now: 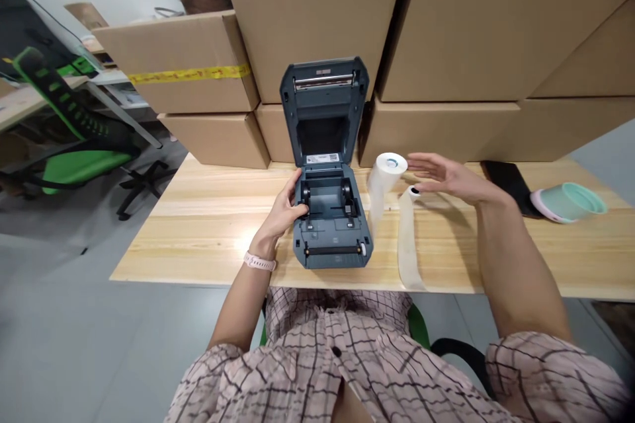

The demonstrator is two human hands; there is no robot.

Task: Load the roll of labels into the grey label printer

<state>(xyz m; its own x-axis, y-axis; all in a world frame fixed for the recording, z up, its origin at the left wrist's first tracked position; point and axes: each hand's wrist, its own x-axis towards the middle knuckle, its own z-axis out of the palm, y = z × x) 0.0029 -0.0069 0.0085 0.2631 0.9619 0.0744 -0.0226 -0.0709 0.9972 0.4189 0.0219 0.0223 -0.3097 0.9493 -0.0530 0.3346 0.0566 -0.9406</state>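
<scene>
Head: angular printer (327,172), cylindrical roll (387,169)

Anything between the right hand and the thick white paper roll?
Nothing visible: the right hand is close beside the thick white paper roll. The narrower, pale roll with a dark centre sits nearer the person, to one side of that gap.

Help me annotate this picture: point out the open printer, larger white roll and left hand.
Open printer (326,168), head view: hinge area.
Larger white roll (381,178), head view: curved side.
Left hand (281,213), head view: back.
</scene>
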